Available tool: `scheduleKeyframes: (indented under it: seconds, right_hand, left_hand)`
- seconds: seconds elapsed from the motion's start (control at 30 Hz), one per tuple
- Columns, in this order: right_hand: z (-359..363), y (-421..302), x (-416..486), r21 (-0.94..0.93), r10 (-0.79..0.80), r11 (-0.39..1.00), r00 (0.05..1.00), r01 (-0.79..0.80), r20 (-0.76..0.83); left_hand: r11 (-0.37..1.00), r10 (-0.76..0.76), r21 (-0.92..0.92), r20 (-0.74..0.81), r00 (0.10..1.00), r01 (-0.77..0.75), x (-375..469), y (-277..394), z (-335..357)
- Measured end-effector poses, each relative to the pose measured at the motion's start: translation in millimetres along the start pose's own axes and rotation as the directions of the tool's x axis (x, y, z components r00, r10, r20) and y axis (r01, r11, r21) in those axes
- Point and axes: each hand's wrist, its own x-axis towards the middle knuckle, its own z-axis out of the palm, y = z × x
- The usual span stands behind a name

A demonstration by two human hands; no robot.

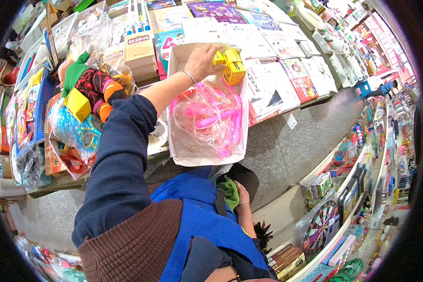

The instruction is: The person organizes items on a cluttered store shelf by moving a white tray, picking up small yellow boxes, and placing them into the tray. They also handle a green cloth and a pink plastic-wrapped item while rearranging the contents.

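Note:
My left hand (203, 63) reaches into the far end of a white cardboard box (208, 160), its fingers around one of several small yellow boxes (234, 73). Pink plastic items in clear wrapping (213, 118) fill the nearer part of that box. The box lies at the table's edge, its near end jutting over it. Down by my lap, against the blue apron (183, 187), my right hand (242, 194) holds a crumpled green cloth (229, 192).
Books (268, 88) cover the table right of the box. On the left lie a stuffed toy in green and black-red cloth (91, 81), a yellow cube (78, 104) and a blue basket (38, 116). Shelves with a dartboard (320, 225) line the lower right. Another person stands far right.

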Motion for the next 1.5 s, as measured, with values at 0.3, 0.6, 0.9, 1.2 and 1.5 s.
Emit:
scheduleKeyframes:
  seconds: [0.3,0.6,0.9,1.2,1.5]
  right_hand:
    - [-11.7,13.6,9.7,-0.035,-0.037,0.999,0.999,0.038,0.019]
    - [-7.6,2.3,20.5,0.079,0.193,0.977,0.978,-0.199,0.079]
    - [-11.6,5.9,12.5,0.021,-0.020,1.000,0.988,0.017,0.153]
    - [3.2,-1.3,5.2,-0.016,-0.022,1.000,0.994,0.024,0.103]
    - [-7.4,13.6,11.2,0.102,-0.060,0.993,0.997,0.054,0.055]
  left_hand:
    - [0.995,-0.030,0.100,0.381,0.924,-0.009,-13.1,0.0,59.5]
    - [0.999,0.007,0.047,0.214,0.977,-0.018,-27.6,25.5,-50.6]
    - [0.733,-0.251,0.577,-0.262,0.932,0.359,-144.7,8.2,-297.3]
    - [0.631,-0.665,0.385,-0.180,0.725,0.674,-187.5,-39.2,-331.6]
    - [0.945,-0.311,-0.202,-0.308,0.899,0.258,-118.6,54.7,-268.8]
